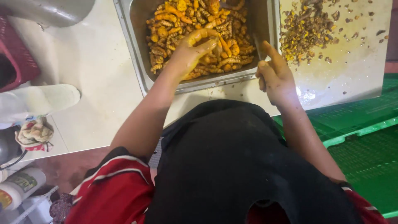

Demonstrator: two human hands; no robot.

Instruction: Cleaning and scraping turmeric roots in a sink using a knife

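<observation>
A steel tray (137, 49) holds a heap of orange-yellow turmeric roots (182, 20). My left hand (191, 52) reaches into the tray, its stained fingers curled around one root (223, 43) in the heap. My right hand (274, 74) is at the tray's right rim, closed on a small knife (257, 46) whose blade points up along the rim. Peelings and scraps (302, 31) lie in a pile on the white board to the right of the tray.
A white board (360, 70) lies over green plastic crates (365, 137) at the right. A red basket (18, 58) and a steel pot (49, 10) are at the top left. A white slipper (37, 101), a rag (35, 135) and bottles (18, 188) sit at the left.
</observation>
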